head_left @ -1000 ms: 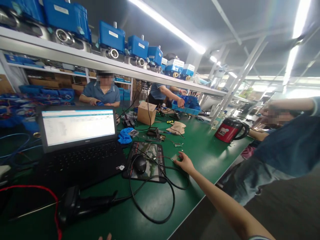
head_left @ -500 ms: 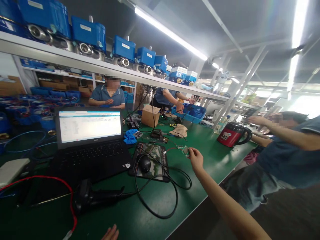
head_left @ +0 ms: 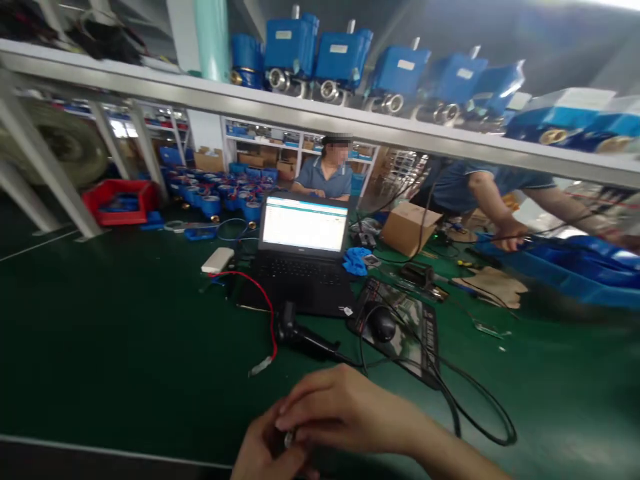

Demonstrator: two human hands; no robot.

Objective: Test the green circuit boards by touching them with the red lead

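Close together at the table's front edge, my left hand (head_left: 265, 448) and my right hand (head_left: 345, 407) have their fingers curled in around a small pale or metallic thing (head_left: 289, 438). Most of it is hidden by the fingers, so its kind does not show. Just beyond them lies a black handheld barcode scanner (head_left: 313, 340). A red cable (head_left: 267, 310) ends in a clear-wrapped tip left of the scanner. Past these stands an open laptop (head_left: 305, 227). A black mouse (head_left: 383, 324) rests on a patterned mouse pad (head_left: 415, 347). To its right lies a small circuit board (head_left: 489, 329).
Black cable (head_left: 493, 407) loops over the table's right side. A cardboard box (head_left: 410, 228), a blue cloth (head_left: 356, 261) and a blue crate (head_left: 565, 273) stand farther back. A shelf (head_left: 250, 93) with blue meters crosses overhead. Two co-workers are behind the table.
My view has swung left. My right hand has come back from the circuit board at the right to meet my left hand at the front edge; the board now lies on the table.
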